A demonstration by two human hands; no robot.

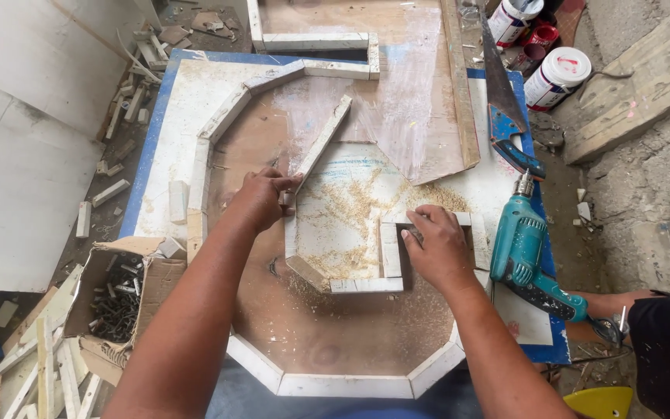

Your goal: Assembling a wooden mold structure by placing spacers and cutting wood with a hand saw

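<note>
My left hand (261,198) pinches the near end of a long white-painted wood strip (322,144) that lies slanted on the brown plywood board (327,326). My right hand (437,244) presses down on a small frame of short white wood strips (366,285), with a small dark object under the fingers that I cannot identify. Sawdust (354,206) covers the pale panel between the two hands. White strips (343,384) form an angled border around the board's edge.
A teal power drill (523,252) lies right of my right hand, and a handsaw with a blue handle (505,116) lies beyond it. Paint cans (556,77) stand at the top right. A cardboard box of screws (114,299) and wood offcuts (48,365) sit at left.
</note>
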